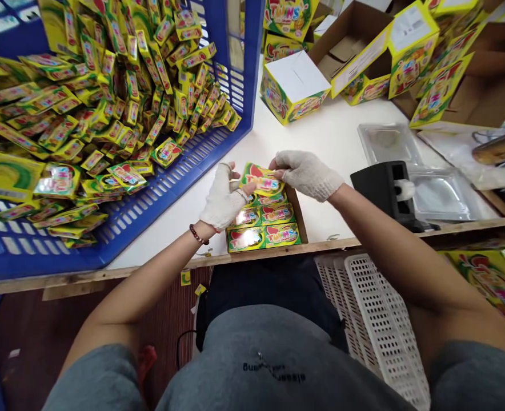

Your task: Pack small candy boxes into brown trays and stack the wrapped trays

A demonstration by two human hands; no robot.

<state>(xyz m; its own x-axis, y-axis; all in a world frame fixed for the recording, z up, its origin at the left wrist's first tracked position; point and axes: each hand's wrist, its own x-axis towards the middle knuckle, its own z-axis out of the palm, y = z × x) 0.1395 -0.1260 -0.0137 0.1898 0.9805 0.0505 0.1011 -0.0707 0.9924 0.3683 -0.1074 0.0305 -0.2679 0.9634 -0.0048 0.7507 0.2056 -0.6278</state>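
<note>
Between my hands is a small yellow "TWINS" candy packet (261, 179), tilted above a shallow carton. My right hand (308, 173), in a white fingerless glove, pinches its upper right edge. My left hand (225, 197), gloved the same way and with a beaded bracelet at the wrist, grips its left side, thumb on the lower corner. Below lie rows of small green-and-yellow candy boxes (282, 233) in the open carton (298, 217), at the table's front edge. The packet partly hides the far row.
A big blue crate (149, 220) heaped with candy boxes (124, 114) fills the left. Printed cartons (295, 85) stand at the back, some open. A black tape dispenser (381, 194) and clear plastic trays (441, 194) sit right. White baskets (376, 308) are below the table.
</note>
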